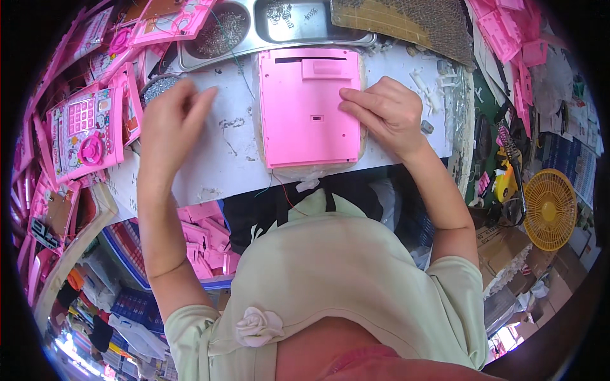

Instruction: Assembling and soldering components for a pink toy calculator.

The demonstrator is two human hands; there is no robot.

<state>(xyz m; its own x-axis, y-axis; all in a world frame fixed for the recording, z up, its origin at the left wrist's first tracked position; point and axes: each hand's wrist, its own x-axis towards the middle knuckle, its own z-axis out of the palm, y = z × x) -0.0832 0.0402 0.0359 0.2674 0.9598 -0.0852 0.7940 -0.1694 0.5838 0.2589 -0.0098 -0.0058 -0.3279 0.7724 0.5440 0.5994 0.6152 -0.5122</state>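
Observation:
A pink plastic back panel [308,108] lies flat on the white work table [229,152], on a pale pad. My right hand [381,111] rests on the panel's right edge, fingers pressed flat against it. My left hand [170,120] hovers over the table to the left of the panel, fingers loosely together; whether it pinches something small I cannot tell. A small round tin of screws [155,86] sits just beyond the left hand.
Metal trays of screws and springs [254,28] stand at the back. Finished pink toy units [82,133] pile up at the left, pink parts [508,32] at the right. A yellow fan [549,209] and a screwdriver tool [508,178] sit lower right.

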